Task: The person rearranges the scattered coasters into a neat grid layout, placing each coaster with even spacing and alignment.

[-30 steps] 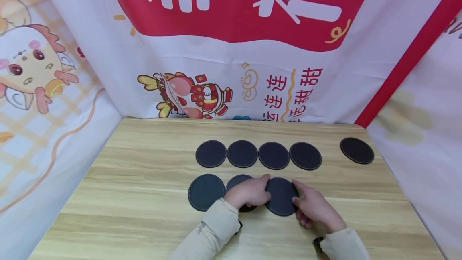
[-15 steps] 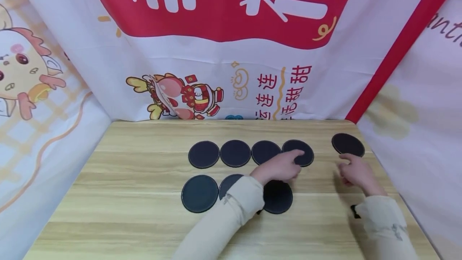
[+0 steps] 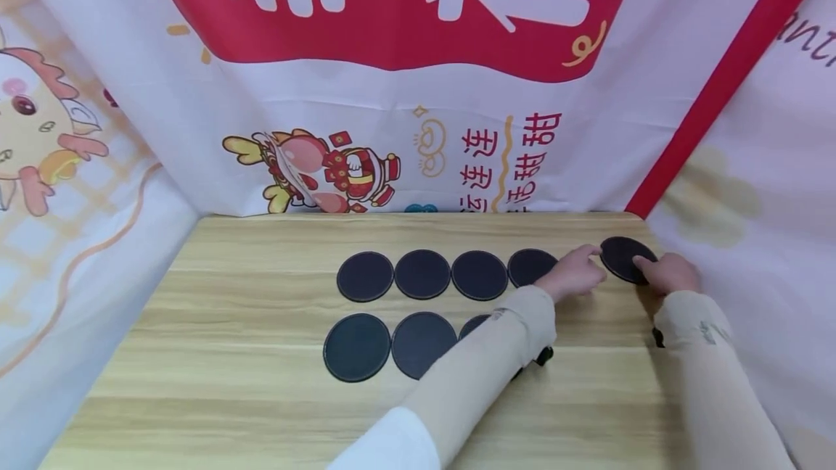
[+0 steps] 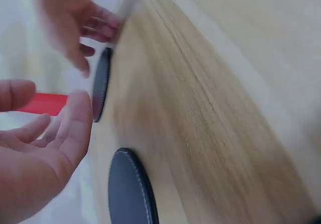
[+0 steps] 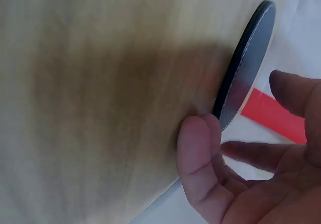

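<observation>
A round black coaster (image 3: 622, 256) with stitched edging lies near the table's far right corner. At its left side is my left hand (image 3: 575, 273), fingers reaching toward the rim. My right hand (image 3: 674, 274) comes in from the right, thumb over the coaster's top. In the right wrist view the fingertips of that hand (image 5: 241, 169) sit right at the edge of the coaster (image 5: 248, 66), with the thumb spread apart. The left wrist view has my left hand (image 4: 45, 158) with fingers extended, close to the coaster (image 4: 102, 86).
Several matching coasters form a back row, its rightmost coaster (image 3: 530, 265) partly behind my left hand. A front row includes a left coaster (image 3: 356, 347) and a middle coaster (image 3: 423, 343); my left sleeve (image 3: 483, 365) covers part of it. Printed cloth (image 3: 392, 107) hangs behind the wooden table (image 3: 215, 354).
Both hands have let go of the coaster in the front row, leaving it there. They have moved right and away from me to the separate coaster in the far right corner.
</observation>
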`<state>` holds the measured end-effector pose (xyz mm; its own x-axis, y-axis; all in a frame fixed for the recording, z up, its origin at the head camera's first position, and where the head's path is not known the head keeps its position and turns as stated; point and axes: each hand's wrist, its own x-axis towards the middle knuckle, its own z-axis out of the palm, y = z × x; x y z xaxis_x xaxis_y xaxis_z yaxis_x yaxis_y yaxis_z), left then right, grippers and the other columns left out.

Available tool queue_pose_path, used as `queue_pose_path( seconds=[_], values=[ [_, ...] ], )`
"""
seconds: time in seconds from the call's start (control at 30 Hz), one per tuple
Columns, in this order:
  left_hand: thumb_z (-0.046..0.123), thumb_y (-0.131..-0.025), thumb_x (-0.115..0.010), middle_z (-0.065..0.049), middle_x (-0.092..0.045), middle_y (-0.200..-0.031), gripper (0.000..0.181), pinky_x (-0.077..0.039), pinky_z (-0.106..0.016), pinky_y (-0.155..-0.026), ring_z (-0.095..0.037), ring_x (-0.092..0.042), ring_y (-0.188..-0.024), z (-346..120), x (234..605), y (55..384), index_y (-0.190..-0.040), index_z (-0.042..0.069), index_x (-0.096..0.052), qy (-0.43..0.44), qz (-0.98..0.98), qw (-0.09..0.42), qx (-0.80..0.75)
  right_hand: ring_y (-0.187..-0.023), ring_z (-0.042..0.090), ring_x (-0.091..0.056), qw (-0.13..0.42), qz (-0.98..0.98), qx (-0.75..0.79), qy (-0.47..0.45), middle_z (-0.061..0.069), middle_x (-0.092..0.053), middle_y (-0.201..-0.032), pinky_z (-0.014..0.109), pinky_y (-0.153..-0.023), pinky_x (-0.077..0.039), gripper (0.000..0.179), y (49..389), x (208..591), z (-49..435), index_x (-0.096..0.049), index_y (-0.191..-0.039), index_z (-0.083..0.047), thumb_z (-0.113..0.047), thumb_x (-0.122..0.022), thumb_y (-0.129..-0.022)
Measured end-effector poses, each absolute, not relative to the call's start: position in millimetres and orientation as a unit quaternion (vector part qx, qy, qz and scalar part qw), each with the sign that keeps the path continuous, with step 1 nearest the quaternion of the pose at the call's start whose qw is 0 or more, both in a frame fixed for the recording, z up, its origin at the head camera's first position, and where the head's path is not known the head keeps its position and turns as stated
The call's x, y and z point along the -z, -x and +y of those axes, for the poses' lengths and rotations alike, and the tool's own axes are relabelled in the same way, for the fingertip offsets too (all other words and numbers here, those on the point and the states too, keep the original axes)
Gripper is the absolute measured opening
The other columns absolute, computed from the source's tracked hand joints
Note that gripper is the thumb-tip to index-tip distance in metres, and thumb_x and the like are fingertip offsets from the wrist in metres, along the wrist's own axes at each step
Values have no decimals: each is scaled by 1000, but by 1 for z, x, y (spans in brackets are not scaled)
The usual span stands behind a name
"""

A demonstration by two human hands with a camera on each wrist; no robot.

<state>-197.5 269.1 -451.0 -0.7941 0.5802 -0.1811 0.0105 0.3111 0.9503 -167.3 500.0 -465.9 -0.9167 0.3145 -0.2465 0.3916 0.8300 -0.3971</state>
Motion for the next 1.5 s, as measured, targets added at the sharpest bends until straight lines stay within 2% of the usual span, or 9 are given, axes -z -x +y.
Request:
queue_pose_path(
  seconds=[0.17, 0.4, 0.53, 0.67, 0.77, 0.93, 1.17, 1.37, 1.5],
  values=[
    [14, -93, -67, -7, -48, -150, 67, -45, -24, -94, -11, -50, -126, 278, 462, 212, -154, 14, -40, -184, 749, 271, -576, -66, 32, -61, 111, 947, 246, -172, 27, -60, -84, 39, -62, -51, 66, 185, 464, 491, -52, -108, 21, -44, -43, -103],
    [12, -95, -67, -1, -33, -160, 84, -53, -29, -76, -16, -60, -97, 278, 480, 212, -163, 19, -17, -111, 701, 341, -616, -74, 32, -62, 145, 937, 279, -149, 32, -59, -97, 41, -68, -54, 57, 192, 467, 471, -44, -127, 23, -29, -42, -103],
    [3, -90, -67, -5, -33, -160, 84, -55, -34, -80, -15, -56, -108, 279, 486, 209, -161, 16, -24, -84, 676, 317, -660, -70, 25, -63, 134, 906, 362, -175, 31, -56, -104, 40, -61, -58, 51, 190, 472, 468, -40, -129, 19, -24, -44, -104],
    [-2, -88, -67, -15, -38, -155, 81, -54, -48, -91, -27, -54, -124, 281, 488, 209, -159, 14, -30, -69, 640, 311, -699, -68, 23, -63, 121, 863, 448, -199, 34, -47, -114, 40, -63, -60, 46, 183, 473, 474, -33, -133, 18, -17, -43, -105],
    [-5, -87, -67, -18, -42, -150, 82, -56, -46, -87, -28, -50, -128, 283, 489, 210, -158, 12, -31, -71, 633, 307, -707, -64, 22, -63, 123, 842, 484, -205, 27, -52, -102, 40, -62, -60, 45, 176, 470, 479, -26, -135, 18, -11, -43, -104],
    [-12, -82, -67, -12, -54, -134, 84, -50, -30, -64, -16, -55, -103, 288, 487, 207, -156, 12, -37, -65, 660, 267, -699, -57, 17, -62, 146, 817, 521, -200, 11, -58, -69, 34, -56, -58, 49, 165, 472, 484, -14, -140, 14, -1, -41, -102],
    [7, -89, -75, -10, -63, -115, 66, -46, -25, -93, -14, -58, -103, 294, 484, 197, -150, 10, -49, -86, 732, 198, -646, -56, 15, -59, 128, 794, 560, -199, 9, -59, -72, 32, -55, -56, 52, 143, 469, 486, -7, -145, 10, -1, -38, -104],
    [13, -90, -75, -5, -66, -101, 60, -46, -21, -89, -11, -60, -92, 294, 480, 194, -145, 6, -54, -102, 754, 166, -627, -56, 16, -58, 98, 783, 589, -174, 14, -60, -74, 33, -54, -55, 48, 128, 458, 486, -12, -141, 7, -2, -40, -104],
    [9, -91, -74, 1, -64, -84, 57, -52, -20, -71, -9, -64, -73, 290, 473, 193, -145, 5, -53, -129, 750, 152, -630, -56, 16, -59, 82, 788, 590, -155, 13, -60, -74, 34, -54, -55, 44, 118, 449, 482, -16, -139, 6, -1, -43, -104]
  ],
)
